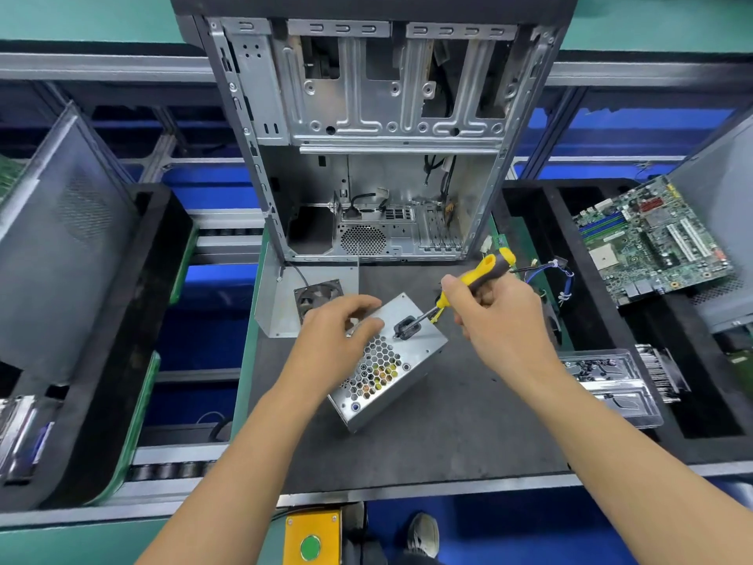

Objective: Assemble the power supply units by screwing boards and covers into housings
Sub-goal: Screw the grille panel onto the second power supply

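One screwdriver [468,287] (right hand [501,316] grip) points lower-left into housing [391,360].

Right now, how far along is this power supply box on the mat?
Done: the metal cover with the honeycomb grille sits on the power supply box. In hand: the left hand steadies the box while the right hand grips the yellow screwdriver, tip by the black socket. Left: the remaining screws, though I cannot tell which are in. The computer case behind stands open.
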`<state>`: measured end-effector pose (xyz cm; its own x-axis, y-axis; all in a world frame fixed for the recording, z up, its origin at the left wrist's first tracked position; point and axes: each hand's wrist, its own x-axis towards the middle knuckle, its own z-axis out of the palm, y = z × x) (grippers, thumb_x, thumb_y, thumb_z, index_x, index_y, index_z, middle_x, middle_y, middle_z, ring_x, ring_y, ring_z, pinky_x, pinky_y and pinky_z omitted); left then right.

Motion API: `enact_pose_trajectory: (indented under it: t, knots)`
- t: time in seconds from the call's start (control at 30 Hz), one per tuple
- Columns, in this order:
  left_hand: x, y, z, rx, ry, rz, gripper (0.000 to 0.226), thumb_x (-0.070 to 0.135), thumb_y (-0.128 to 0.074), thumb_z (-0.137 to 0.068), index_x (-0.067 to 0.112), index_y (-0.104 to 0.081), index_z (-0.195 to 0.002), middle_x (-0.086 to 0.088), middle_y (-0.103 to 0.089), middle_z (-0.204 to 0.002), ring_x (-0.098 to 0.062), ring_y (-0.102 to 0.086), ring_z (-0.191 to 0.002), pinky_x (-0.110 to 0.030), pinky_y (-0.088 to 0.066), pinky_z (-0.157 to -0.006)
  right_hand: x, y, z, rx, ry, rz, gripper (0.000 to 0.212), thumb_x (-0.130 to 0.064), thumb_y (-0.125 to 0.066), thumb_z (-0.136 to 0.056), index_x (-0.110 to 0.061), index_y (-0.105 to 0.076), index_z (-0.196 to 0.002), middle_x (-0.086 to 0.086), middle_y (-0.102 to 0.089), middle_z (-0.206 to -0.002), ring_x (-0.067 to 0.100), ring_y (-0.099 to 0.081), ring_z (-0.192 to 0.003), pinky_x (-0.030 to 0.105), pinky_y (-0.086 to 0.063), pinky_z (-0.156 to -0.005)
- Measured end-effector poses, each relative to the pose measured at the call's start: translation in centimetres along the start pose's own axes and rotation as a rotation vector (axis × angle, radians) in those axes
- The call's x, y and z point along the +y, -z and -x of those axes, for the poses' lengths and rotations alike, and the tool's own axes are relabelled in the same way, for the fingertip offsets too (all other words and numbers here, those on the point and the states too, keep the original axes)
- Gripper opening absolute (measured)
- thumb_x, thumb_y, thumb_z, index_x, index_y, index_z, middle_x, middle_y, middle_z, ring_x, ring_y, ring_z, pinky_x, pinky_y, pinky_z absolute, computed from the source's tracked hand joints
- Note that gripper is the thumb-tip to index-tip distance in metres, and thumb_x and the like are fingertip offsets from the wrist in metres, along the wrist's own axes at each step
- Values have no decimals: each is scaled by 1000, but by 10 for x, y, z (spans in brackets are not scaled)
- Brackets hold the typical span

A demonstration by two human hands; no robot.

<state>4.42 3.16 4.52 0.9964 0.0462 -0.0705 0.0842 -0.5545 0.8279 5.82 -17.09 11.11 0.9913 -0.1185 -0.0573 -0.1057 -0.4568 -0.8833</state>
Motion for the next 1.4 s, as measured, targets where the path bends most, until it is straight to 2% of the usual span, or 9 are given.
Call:
enact_pose_trajectory:
  t: [0.13,0.23,0.3,0.37,0.47,0.9,1.2,1.33,1.4]
  knots:
    - [0,-2,0,-22,61,-24,22,36,-69,-91,36,-70,-114,19,-70,-102,-13,-60,-110,-39,-49,-99,2,-2,0,2,2,49,33,-41,-66,-89,-17,-64,-67,0,-65,-59,10,-55,-53,30,-47,-60]
    - [1,-2,1,-37,38,-28,23,35,-71,-91,37,-70,-113,21,-68,-100,-7,-60,-104,-31,-49,-94,2,-1,1,-5,12,77,34,-43,-64,-89,-17,-64,-67,-1,-65,-59,12,-57,-55,31,-48,-62]
    - [2,-2,3,-25,-4,-31,17,32,-73,-89,38,-72,-105,26,-66,-97,1,-59,-95,-25,-46,-88,0,-1,1,-12,37,100,36,-43,-64,-90,-17,-63,-66,-1,-65,-59,12,-59,-56,31,-49,-63]
    - [2,-2,5,-17,-46,-10,12,27,-75,-88,38,-73,-91,26,-65,-104,2,-59,-99,-23,-45,-90,-2,-2,1,-18,67,110,35,-42,-64,-90,-18,-63,-64,-2,-65,-58,9,-58,-54,30,-48,-62]
    - [3,-1,4,-46,-76,-3,14,23,-76,-86,36,-75,-83,21,-65,-114,-1,-60,-107,-27,-44,-96,-3,-3,0,-27,113,129,35,-41,-65,-89,-17,-63,-65,-1,-63,-59,11,-56,-55,24,-44,-60]
    - [5,-2,5,-95,-72,-43,8,25,-77,-86,32,-79,-89,16,-63,-122,-21,-58,-114,-46,-46,-98,-6,-7,-2,-71,267,203,29,-43,-66,-87,-19,-60,-71,2,-58,-60,12,-51,-57,10,-37,-52]
    - [7,-1,4,-82,-80,-50,10,26,-77,-85,36,-77,-83,31,-57,-107,-11,-58,-108,-43,-47,-93,-18,-10,-1,-173,357,279,24,-43,-65,-87,-20,-61,-80,-4,-59,-58,9,-54,-60,25,-44,-59]
    - [10,0,2,-101,-71,-64,27,27,-77,-84,50,-66,-75,27,-57,-112,-17,-55,-115,-45,-45,-99,-23,-11,0,-204,396,342,22,-44,-65,-88,-25,-58,-81,-21,-61,-69,5,-55,-62,19,-40,-55]
    - [11,1,1,-107,-66,-72,32,27,-77,-84,53,-63,-74,26,-57,-113,-18,-55,-116,-46,-45,-100,-25,-11,0,-221,413,354,21,-45,-64,-88,-25,-58,-82,-17,-60,-64,4,-54,-61,20,-39,-56]
